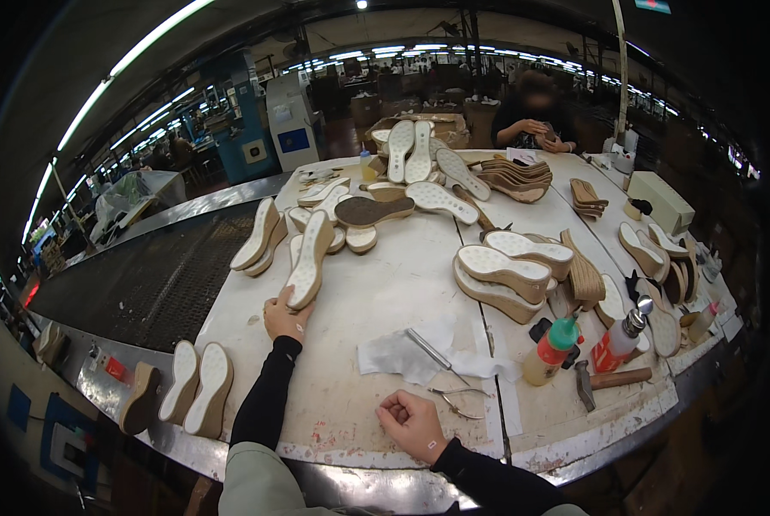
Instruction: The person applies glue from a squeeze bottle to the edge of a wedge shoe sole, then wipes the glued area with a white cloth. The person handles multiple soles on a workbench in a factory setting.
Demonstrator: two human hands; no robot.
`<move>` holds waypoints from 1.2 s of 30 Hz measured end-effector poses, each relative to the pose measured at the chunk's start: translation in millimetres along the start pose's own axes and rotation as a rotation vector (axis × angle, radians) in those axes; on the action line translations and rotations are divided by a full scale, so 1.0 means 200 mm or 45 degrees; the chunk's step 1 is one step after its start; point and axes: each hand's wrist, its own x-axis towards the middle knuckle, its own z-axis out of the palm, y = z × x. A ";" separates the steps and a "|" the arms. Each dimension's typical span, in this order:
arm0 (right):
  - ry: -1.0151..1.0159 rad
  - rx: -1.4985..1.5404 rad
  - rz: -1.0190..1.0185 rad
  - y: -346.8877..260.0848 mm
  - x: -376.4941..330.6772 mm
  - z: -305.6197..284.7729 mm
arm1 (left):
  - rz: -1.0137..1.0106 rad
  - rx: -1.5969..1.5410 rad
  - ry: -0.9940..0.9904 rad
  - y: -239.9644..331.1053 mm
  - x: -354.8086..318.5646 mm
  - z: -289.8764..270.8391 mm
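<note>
My left hand (287,322) grips the near end of a wedge shoe sole (312,254) with a white studded face and tan side. The sole's far end leans among other white-faced soles (320,193). Close to the table's front edge, my right hand (411,426) rests with its fingers curled in and nothing visible in them. Just beyond it lie pliers (458,402), a slim metal tool (432,350) and a crumpled white cloth (402,357).
Paired wedge soles (504,277) stack at mid-right, beside a green-capped bottle (550,351), a metal-topped bottle (622,335) and a hammer (607,379). More soles (207,391) stand at the left edge by a dark mesh conveyor (144,275). Another person (535,116) sits across the table.
</note>
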 end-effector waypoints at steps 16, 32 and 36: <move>0.226 1.120 0.235 -0.16 0.12 -0.21 | 0.087 -1.882 -1.148 -0.01 -0.26 -0.65; -0.570 0.733 0.048 -0.14 0.03 -0.20 | -0.215 -1.490 -0.425 0.33 -0.54 -0.50; -0.707 0.658 0.258 -0.17 0.03 -0.23 | -0.262 -1.589 -0.547 0.35 -0.58 -0.51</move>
